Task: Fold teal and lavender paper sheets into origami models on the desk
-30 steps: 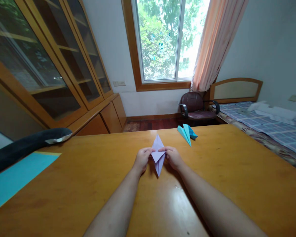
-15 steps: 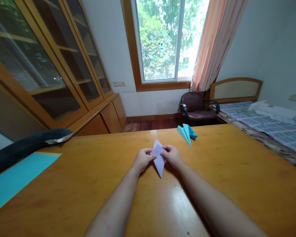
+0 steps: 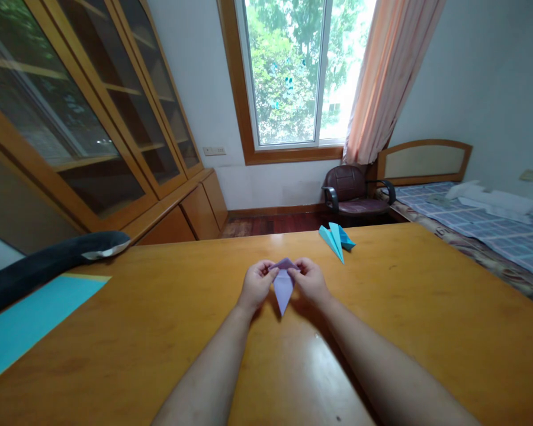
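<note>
No readable text, label, brand, number or sign shows on anything

One head-worn view, looking forward and down across the surface (image 3: 160, 331), forearms close below, window (image 3: 293, 71) well ahead across the room.

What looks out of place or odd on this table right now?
Nothing stands out. Both hands, left hand and right hand, pinch a folded purple paper; a folded blue paper lies tidy near the table edge.
</note>
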{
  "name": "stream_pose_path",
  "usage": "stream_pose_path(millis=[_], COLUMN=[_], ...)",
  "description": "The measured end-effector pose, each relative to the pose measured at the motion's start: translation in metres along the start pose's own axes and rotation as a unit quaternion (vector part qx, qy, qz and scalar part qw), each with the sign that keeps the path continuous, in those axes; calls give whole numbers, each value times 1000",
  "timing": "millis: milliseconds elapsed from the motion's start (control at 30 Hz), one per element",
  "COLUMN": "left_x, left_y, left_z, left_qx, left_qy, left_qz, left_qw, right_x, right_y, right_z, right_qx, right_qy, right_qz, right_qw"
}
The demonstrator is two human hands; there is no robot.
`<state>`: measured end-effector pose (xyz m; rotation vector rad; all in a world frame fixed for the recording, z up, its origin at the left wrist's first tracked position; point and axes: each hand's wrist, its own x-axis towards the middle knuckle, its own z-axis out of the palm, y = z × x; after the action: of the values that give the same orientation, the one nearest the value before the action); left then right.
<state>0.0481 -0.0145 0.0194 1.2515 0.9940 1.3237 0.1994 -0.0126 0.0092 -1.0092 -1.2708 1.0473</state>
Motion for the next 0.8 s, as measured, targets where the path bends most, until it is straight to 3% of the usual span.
stream_pose_path(millis=[133,267,467,633,800], left_x=[0,3,5,8,8], left_y=[-5,-13,-19,-22,-24], left_z=[1,-3,-8,-7,-6], left_qx=[-94,-80,-50,-48,-66], left_qy=[-25,-38,-21,16,28], left_qz=[-54,-82,-101,-73,-69], left_qw=[994,993,993,996,995], right_x=[6,12,10,7,8], right_y=[9,19,21,27,31], right_z=[0,-3,-1,0,-1], right_qx=[110,122,211,204,117], right_qy=[13,63,18,1,29], right_qz=[90,129,169,175,148], right_qw=[990,982,963,963,982])
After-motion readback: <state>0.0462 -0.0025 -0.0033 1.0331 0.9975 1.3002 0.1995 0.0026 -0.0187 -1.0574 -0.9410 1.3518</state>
